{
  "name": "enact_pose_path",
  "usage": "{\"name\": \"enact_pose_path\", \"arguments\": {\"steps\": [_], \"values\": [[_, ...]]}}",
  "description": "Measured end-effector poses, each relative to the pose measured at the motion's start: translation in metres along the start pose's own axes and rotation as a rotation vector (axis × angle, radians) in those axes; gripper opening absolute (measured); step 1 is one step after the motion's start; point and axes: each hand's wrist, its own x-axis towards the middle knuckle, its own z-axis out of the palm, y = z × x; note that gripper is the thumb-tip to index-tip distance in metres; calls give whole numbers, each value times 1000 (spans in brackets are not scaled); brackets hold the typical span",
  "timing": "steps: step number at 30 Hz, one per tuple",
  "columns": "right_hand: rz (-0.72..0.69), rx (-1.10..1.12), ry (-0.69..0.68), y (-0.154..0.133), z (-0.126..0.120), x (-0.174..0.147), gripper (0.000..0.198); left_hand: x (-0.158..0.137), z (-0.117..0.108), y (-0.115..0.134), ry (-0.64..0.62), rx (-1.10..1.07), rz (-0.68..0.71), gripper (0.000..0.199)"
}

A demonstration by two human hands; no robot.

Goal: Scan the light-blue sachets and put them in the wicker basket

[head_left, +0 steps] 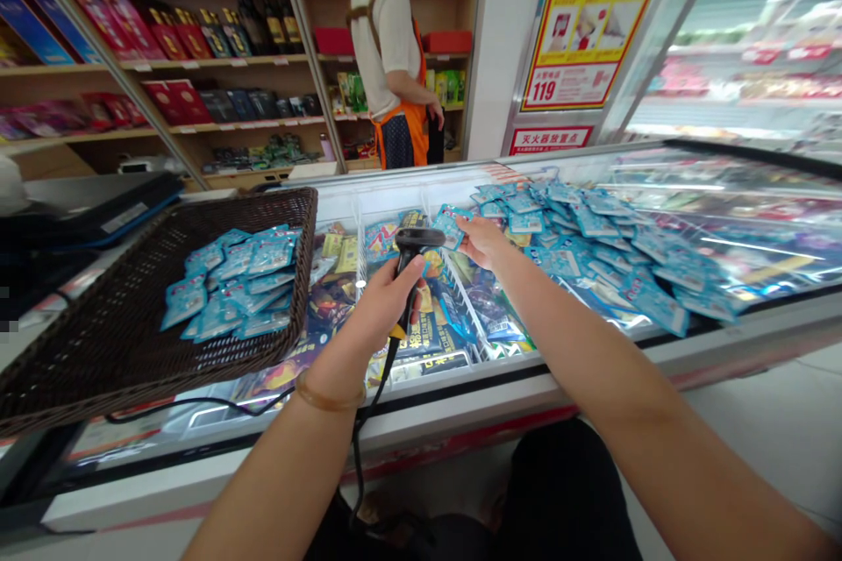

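Note:
My left hand is wrapped round the handle of a black corded barcode scanner, held over the freezer's glass top. In front of the scanner's head, my right hand pinches a small blue packet. Whether packet and scanner touch, I cannot tell. A large spread of similar blue packets lies on the glass to the right. More blue packets are heaped inside a dark brown woven basket on the left.
Bagged goods show through the chest freezer top. The scanner's black cable hangs over its front edge. Beyond it a person in an orange apron stands by stocked shelves. A glass-fronted cooler stands at the far right.

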Motion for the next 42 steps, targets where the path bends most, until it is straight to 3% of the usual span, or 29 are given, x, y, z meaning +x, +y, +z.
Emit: {"name": "enact_pose_path", "arguments": {"steps": [4,9,12,14,16,18,21,27,29,33,37,42], "values": [[54,90,-82,-8,46,-2,21,-16,-8,25,232,-208,-33,36],[32,4,-270,-11,149,-11,22,-53,-42,49,433,-328,133,32],[18,-57,-471,-6,207,-23,16,-73,-66,54,545,-344,129,26],[-22,-117,-588,-2,229,-30,14,-81,-78,55,604,-341,106,23],[-111,-210,-606,2,232,-34,29,-85,-85,54,634,-337,107,21],[-212,-339,-558,7,215,-32,49,-84,-87,52,613,-340,98,21],[-301,-613,-484,8,163,-23,72,-76,-80,48,538,-343,61,23],[-478,-1408,-464,-25,29,-11,57,-43,-39,45,403,-300,97,26],[-420,-1644,-397,-39,-13,-11,55,-29,-22,44,339,-278,68,27],[-142,-2009,-82,-59,-82,-12,71,2,8,32,243,-216,34,31],[4,-2193,36,-72,-119,-12,73,21,21,15,133,-202,34,35],[129,-2179,106,-78,-114,-17,59,17,17,5,101,-217,-16,37]]}}
